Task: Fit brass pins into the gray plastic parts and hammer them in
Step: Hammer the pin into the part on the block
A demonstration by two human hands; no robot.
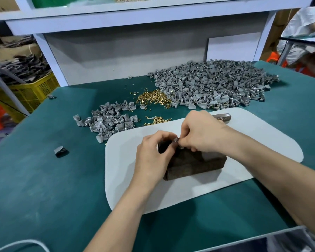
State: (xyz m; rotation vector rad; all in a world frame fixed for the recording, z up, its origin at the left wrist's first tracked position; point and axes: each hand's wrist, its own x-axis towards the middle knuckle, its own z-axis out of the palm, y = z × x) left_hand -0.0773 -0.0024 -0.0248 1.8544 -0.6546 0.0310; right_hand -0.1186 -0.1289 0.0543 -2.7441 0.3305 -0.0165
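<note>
Yellow crate (34, 93) held dark pieces (25, 70). Left hand (153, 153) and right hand (202, 131) both pinched small gray part (175, 140), mostly hidden, over dark block (194, 164).

Dark wooden block (194, 165) on pale rounded felt mat (189, 193), mat on green cloth-covered table (43, 179). Behind mat: small heap of gray plastic parts (109, 119) left, big heap (216, 84) right, loose brass pins (153, 97) between them.

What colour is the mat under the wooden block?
The mat is plain pale grey-white, on the green table cover; head view shows it best.
</note>
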